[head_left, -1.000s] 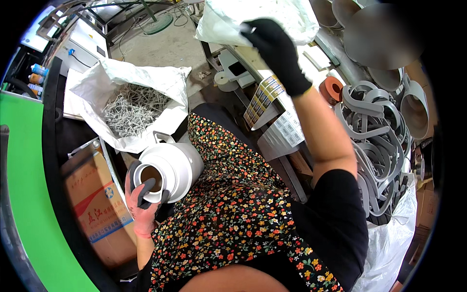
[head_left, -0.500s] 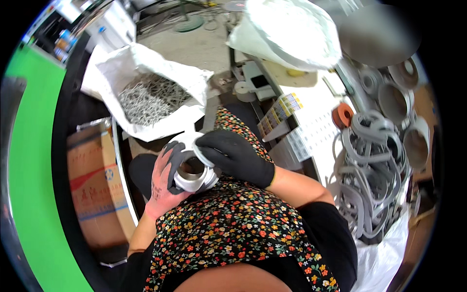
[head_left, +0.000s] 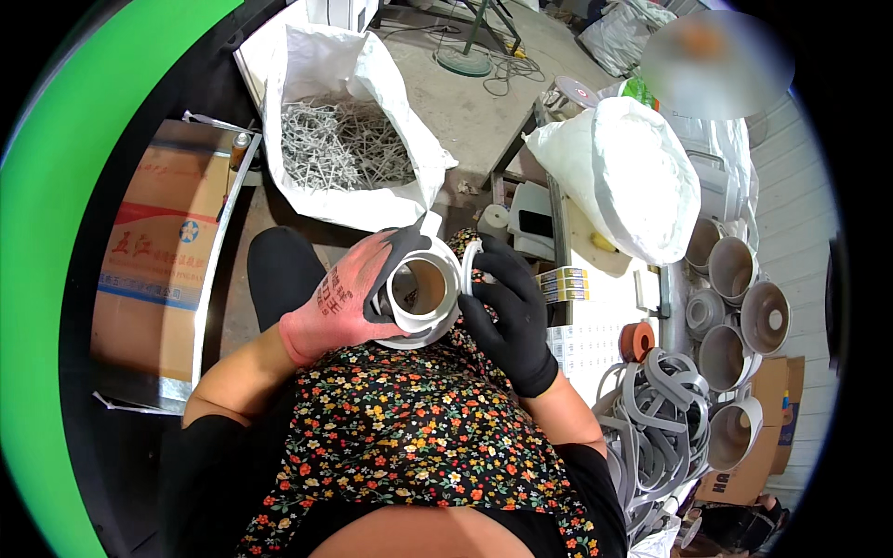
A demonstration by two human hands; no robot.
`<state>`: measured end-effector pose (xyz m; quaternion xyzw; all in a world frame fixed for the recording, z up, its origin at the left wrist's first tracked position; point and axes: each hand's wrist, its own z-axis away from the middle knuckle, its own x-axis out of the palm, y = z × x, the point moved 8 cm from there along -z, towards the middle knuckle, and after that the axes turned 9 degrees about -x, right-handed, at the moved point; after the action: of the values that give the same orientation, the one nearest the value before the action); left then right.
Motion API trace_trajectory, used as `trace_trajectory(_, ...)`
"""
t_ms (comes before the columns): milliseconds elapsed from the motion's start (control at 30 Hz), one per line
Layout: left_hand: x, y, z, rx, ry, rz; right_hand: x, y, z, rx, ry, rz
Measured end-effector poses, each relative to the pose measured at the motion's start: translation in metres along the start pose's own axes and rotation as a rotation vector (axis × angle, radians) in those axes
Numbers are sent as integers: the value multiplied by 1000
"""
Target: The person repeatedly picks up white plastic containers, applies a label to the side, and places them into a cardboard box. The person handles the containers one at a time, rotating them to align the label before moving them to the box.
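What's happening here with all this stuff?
The person's gloved left hand holds a pale, hollow piece, its round opening facing the camera. The gloved right hand grips a white ring beside it; I can't tell whether they touch. A white sack of thin grey pieces stands ahead, and curved grey strips lie heaped to the right.

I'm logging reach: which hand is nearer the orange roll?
Right. The right hand is left of the orange roll; the left hand lies farther left, on the white container.

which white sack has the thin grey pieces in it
The open sack at upper left, just beyond the left hand: thin grey pieces are piled inside it, while the bright white sack beyond the right hand shows none.
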<state>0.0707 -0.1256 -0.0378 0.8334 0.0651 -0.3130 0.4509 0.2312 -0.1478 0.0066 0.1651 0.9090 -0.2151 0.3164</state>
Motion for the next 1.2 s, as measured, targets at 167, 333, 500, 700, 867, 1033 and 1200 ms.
trace_trajectory(167, 20, -5, -6, 70, -70, -29, -2, -29, -12, -36, -155, -130)
trace_trajectory(333, 37, 8, -16, 44, -146, 158, 12, -16, 13, 43, -349, -207)
trace_trajectory(500, 58, 17, -22, 36, -305, 47, 24, -7, 33, 195, -558, -169)
trace_trajectory(700, 77, 35, -35, 204, -530, -49, 18, -26, 53, -115, -630, -144)
trace_trajectory(867, 93, 48, -36, 389, -630, -114, 24, -13, 85, -150, -586, -179)
trace_trajectory(1033, 97, 52, -38, 389, -618, -105, 32, -7, 92, -149, -486, -133)
trace_trajectory(1200, 106, 59, -36, 408, -723, -190, 12, -9, 83, 0, -209, -374)
